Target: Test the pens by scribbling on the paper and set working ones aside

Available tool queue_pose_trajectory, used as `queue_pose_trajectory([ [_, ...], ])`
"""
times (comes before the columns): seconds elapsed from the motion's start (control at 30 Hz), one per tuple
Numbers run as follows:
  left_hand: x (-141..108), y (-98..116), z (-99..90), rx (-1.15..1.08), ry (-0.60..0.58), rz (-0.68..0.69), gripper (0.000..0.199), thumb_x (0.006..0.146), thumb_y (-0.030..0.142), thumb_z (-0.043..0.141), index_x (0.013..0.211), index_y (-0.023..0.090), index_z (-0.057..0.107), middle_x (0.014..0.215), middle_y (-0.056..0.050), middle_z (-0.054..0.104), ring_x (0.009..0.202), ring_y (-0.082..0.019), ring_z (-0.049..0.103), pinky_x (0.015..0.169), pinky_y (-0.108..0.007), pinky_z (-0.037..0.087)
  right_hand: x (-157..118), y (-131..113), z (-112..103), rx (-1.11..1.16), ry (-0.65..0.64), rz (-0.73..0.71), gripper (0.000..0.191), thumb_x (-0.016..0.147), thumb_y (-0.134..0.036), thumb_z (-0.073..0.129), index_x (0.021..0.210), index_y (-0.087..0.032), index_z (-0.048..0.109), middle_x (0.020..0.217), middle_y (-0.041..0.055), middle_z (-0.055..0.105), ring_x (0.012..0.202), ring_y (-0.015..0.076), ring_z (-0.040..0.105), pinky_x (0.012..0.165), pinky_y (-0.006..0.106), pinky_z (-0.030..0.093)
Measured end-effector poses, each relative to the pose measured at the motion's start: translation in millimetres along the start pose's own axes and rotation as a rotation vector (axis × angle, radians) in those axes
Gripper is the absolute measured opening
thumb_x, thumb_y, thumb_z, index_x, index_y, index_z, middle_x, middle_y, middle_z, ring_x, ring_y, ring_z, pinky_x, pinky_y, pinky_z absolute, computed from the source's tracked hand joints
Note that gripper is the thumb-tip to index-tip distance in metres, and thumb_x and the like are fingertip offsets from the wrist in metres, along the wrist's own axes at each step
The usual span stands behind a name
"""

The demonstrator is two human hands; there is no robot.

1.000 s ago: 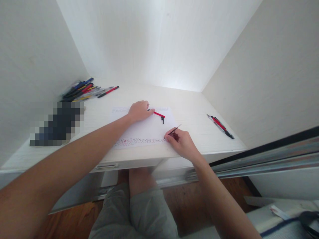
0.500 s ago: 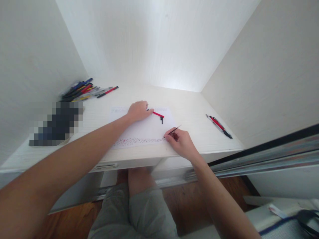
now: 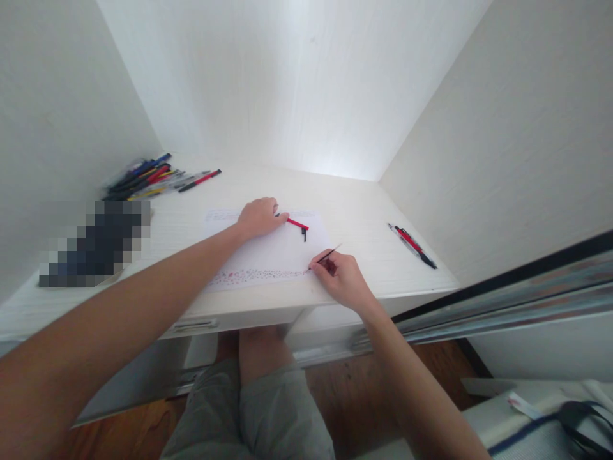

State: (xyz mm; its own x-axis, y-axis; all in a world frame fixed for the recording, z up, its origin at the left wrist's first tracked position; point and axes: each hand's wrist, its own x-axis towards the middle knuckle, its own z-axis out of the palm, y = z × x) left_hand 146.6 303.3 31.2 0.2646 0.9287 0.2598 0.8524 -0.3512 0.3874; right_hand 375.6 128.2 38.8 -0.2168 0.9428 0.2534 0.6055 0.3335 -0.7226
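My right hand (image 3: 341, 273) pinches a thin dark pen refill (image 3: 330, 253) with a pale upper end. Its lower tip meets a sheet of white paper (image 3: 268, 252) near the bottom right of a band of small dark and reddish marks (image 3: 258, 275). On the upper part of the sheet, my left hand (image 3: 261, 216) is closed with its thumb and fingers on the left end of a red pen barrel (image 3: 297, 223). Small black pen pieces (image 3: 304, 234) lie at the barrel's right end. Fine writing runs along the paper's top edge, partly behind my left hand.
A heap of pens (image 3: 138, 179) lies at the back left, with a red and black pen (image 3: 201, 181) beside it. A blurred-out dark object (image 3: 103, 246) is at left. More pens (image 3: 412, 245) lie at right. White panels enclose the desk (image 3: 354, 211).
The whole view has shifted slightly, so everything sits a little further left. My right hand keeps the refill's tip at the paper's marks; my left hand stays at the red barrel.
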Motion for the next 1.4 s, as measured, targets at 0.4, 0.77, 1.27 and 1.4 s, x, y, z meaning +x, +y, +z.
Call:
queue_pose_trajectory([
  [0.4, -2, 1, -14.9, -0.297, 0.277, 0.119, 0.025, 0.099, 0.025, 0.039, 0.076, 0.024, 0.047, 0.071, -0.004, 0.058, 0.072, -0.023, 0.056, 0.07, -0.037, 0.04, 95, 7, -23, 0.572, 0.348, 0.046, 0.022, 0.082, -0.04, 0.081, 0.087, -0.02, 0.072, 0.088, 0.007, 0.08, 0.074, 0.0191, 0.072, 0.074, 0.036, 0.059],
  [0.77, 3, -13, -2.2, -0.392, 0.176, 0.224, 0.034, 0.102, 0.036, 0.046, 0.093, 0.022, 0.076, 0.09, -0.003, 0.08, 0.08, -0.02, 0.069, 0.084, -0.035, 0.05, 188, 28, 34, 0.665, 0.187, -0.049, 0.02, 0.092, -0.041, 0.072, 0.087, -0.022, 0.068, 0.098, 0.0074, 0.079, 0.09, 0.0204, 0.076, 0.09, 0.041, 0.064],
  [1.27, 4, -15, -1.3, -0.325, 0.098, 0.24, 0.033, 0.104, 0.034, 0.05, 0.095, 0.022, 0.079, 0.091, -0.004, 0.08, 0.084, -0.021, 0.07, 0.08, -0.033, 0.048, 184, 35, 40, 0.407, 0.135, -0.083, 0.018, 0.088, -0.037, 0.073, 0.086, -0.019, 0.075, 0.089, 0.009, 0.079, 0.088, 0.0224, 0.073, 0.084, 0.041, 0.059],
  [1.4, 4, -14, -1.3, -0.306, 0.131, 0.281, 0.031, 0.106, 0.032, 0.053, 0.093, 0.022, 0.08, 0.091, -0.005, 0.076, 0.086, -0.02, 0.067, 0.083, -0.034, 0.048, 184, 36, 38, 0.38, 0.118, -0.128, 0.023, 0.084, -0.043, 0.079, 0.085, -0.02, 0.08, 0.093, 0.0088, 0.08, 0.086, 0.0231, 0.072, 0.083, 0.042, 0.059],
])
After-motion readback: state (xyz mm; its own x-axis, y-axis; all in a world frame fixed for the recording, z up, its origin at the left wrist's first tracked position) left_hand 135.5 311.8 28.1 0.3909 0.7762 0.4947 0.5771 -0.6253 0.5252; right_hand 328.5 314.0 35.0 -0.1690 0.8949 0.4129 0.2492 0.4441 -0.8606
